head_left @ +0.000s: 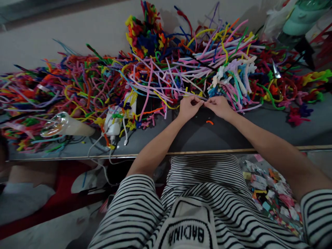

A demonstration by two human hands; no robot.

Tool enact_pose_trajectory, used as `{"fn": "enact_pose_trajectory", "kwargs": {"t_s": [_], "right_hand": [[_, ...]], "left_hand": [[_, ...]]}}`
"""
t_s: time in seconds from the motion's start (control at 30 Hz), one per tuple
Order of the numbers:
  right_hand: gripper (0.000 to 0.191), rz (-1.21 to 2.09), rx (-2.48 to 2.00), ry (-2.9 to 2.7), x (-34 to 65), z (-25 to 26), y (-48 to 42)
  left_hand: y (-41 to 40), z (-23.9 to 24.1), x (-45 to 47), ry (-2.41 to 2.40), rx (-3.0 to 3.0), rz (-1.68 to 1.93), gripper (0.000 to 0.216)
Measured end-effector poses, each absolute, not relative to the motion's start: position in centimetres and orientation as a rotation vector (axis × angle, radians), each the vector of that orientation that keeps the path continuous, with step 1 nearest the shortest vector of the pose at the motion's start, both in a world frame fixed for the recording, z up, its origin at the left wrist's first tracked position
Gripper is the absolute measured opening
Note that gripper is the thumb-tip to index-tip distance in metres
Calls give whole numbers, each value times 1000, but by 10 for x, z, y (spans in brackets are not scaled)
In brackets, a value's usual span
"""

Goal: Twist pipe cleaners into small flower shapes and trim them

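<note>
My left hand (190, 108) and my right hand (219, 106) meet fingertip to fingertip just above the grey table (192, 136). Each pinches thumb against forefinger on a thin pipe cleaner, mostly hidden by the fingers; its colour is hard to make out. A short orange pipe cleaner piece (210, 122) lies on the table below my hands. Right behind my right hand sits a bundle of pastel pipe cleaner shapes (233, 77). Long lavender and pink pipe cleaners (150, 81) spread out behind my left hand.
Heaped pipe cleaners (85, 76) line the wall. Scissors (277, 81) lie at the right, near a mint-green container (298, 20). A white charger (112, 122) with cables and a clear-wrapped roll (75, 125) stand left. Scraps (272, 190) fill the floor below. Another person's leg (31, 173) shows at left.
</note>
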State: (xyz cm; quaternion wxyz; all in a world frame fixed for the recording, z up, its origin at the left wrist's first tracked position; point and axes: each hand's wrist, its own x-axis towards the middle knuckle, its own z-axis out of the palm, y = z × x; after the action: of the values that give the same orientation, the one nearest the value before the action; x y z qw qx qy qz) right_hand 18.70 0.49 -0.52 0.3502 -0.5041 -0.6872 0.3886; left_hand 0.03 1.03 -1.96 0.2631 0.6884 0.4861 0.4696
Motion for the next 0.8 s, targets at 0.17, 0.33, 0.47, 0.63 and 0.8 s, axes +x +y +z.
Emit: {"fn": "enact_pose_trajectory", "kwargs": {"t_s": [0.17,0.33,0.47,0.63,0.8], "right_hand": [[25,1065,-1320,-1571,186,-2,5],[30,1407,-1241,-1429,188,9,0],[24,1601,-1156,-1372,190,15,-2],[22,1629,-1149,-1367,190,16,-3],[24,1651,-1140,-1369,189,17,-4]], "left_hand": [[18,-23,-6,1091,1766,1314,27],[19,-24,-9,1079,1855,1333,38],[12,-23,-6,1015,1948,1339,44],[5,-17,-3,1049,2028,1429,38],[10,-18,-6,936,1984,1323,39]]}}
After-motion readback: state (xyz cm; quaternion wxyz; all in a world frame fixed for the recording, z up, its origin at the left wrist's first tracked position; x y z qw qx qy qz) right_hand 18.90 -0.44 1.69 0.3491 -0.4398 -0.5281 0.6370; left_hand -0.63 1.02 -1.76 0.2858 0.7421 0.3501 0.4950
